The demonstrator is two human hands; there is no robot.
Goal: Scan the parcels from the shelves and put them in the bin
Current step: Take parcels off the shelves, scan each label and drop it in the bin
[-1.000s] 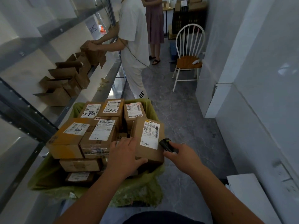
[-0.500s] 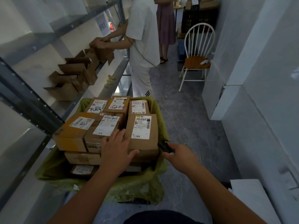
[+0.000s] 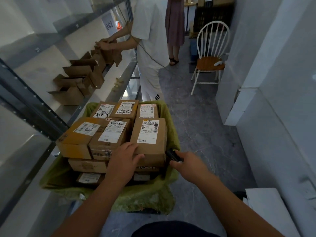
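Note:
A bin (image 3: 150, 200) lined with a green bag stands in front of me, stacked with several brown labelled parcels. The nearest right parcel (image 3: 150, 151) lies flat on top with its white label up. My left hand (image 3: 124, 161) rests on that parcel's near left corner, fingers spread, thumb against its front face. My right hand (image 3: 189, 165) grips a small black scanner (image 3: 172, 155) just beside the parcel's right near corner, over the bin's right edge.
Metal shelving (image 3: 34, 106) runs along the left, with several open empty cardboard boxes (image 3: 80, 77) on it. A person in white (image 3: 150, 48) works at the shelf beyond the bin, another stands behind. A white chair (image 3: 210, 60) and white wall units stand right.
The right parcel went from tilted up on its edge to lying flat on the stack. My left hand slid to its near corner. My right hand stayed beside it with the scanner.

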